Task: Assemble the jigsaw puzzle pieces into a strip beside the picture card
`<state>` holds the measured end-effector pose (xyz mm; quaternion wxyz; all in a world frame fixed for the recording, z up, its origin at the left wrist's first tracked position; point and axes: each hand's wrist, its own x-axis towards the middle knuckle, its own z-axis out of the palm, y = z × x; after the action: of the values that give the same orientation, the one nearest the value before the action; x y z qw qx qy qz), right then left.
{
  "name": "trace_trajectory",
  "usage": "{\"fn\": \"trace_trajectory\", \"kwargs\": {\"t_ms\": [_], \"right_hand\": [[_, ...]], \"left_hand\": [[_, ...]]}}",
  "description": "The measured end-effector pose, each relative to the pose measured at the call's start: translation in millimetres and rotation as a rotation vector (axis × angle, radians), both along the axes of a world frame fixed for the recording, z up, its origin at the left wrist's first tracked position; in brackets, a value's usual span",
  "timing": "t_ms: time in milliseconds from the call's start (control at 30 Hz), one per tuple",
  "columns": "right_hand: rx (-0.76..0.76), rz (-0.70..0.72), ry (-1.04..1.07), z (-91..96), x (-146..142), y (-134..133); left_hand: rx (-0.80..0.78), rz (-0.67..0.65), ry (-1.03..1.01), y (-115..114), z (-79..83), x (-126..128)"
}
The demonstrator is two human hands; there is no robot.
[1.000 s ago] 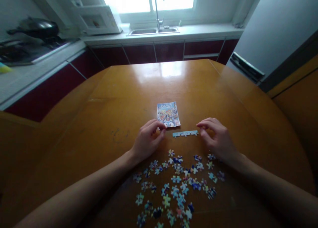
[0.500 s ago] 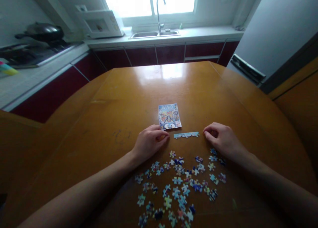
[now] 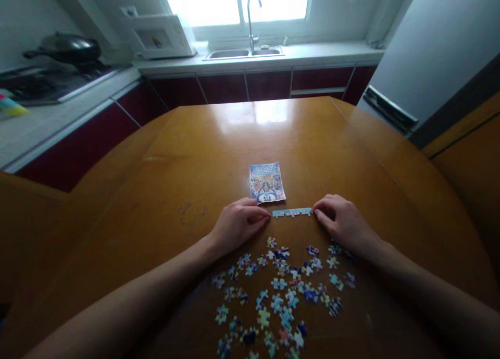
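A narrow, light-blue strip of joined jigsaw puzzle pieces (image 3: 291, 212) lies flat on the table between my hands. My left hand (image 3: 239, 221) is closed, thumb and index fingertips together just off the strip's left end, with nothing visible in them. At the right end, my right hand (image 3: 344, 219) pinches with its fingertips touching the strip and covering its tip. Behind the strip lies a printed picture sheet (image 3: 267, 183) with a penguin face; my left knuckles are close to its lower corner. Many loose puzzle pieces (image 3: 286, 315) are scattered nearer to me.
The wooden table (image 3: 187, 156) reaches toward a counter with a sink (image 3: 226, 54) and faucet (image 3: 250, 25). A white microwave (image 3: 160, 36) and a stove with a dark pan (image 3: 70, 47) stand to the left. A refrigerator (image 3: 425, 51) is at the right.
Both hands have moved inward toward the strip. The right fingertips, apart from it before, now meet its right end; the left ones are closer to its left end.
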<state>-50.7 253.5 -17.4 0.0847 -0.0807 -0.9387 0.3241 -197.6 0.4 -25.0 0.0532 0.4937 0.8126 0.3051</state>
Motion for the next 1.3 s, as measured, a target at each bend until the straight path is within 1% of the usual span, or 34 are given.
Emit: {"fn": "trace_trajectory", "kwargs": {"t_ms": [100, 300, 600, 900, 1300], "right_hand": [[-0.004, 0.013, 0.011, -0.1, -0.1, -0.7], [0.014, -0.047, 0.005, 0.1, 1.6, 1.2], [0.008, 0.011, 0.010, 0.9, 0.6, -2.5], [0.019, 0.015, 0.027, -4.0, -1.8, -3.3], [-0.005, -0.005, 0.039, -4.2, -2.1, -3.9]], "left_hand": [[0.005, 0.005, -0.004, 0.7, 1.2, 0.6], [-0.002, 0.013, -0.013, -0.1, 2.7, 0.1], [-0.009, -0.012, -0.025, 1.4, 1.5, -0.7], [-0.017, -0.009, -0.001, 1.0, 1.3, -1.0], [-0.021, -0.006, -0.016, 1.7, 3.1, -0.4]]}}
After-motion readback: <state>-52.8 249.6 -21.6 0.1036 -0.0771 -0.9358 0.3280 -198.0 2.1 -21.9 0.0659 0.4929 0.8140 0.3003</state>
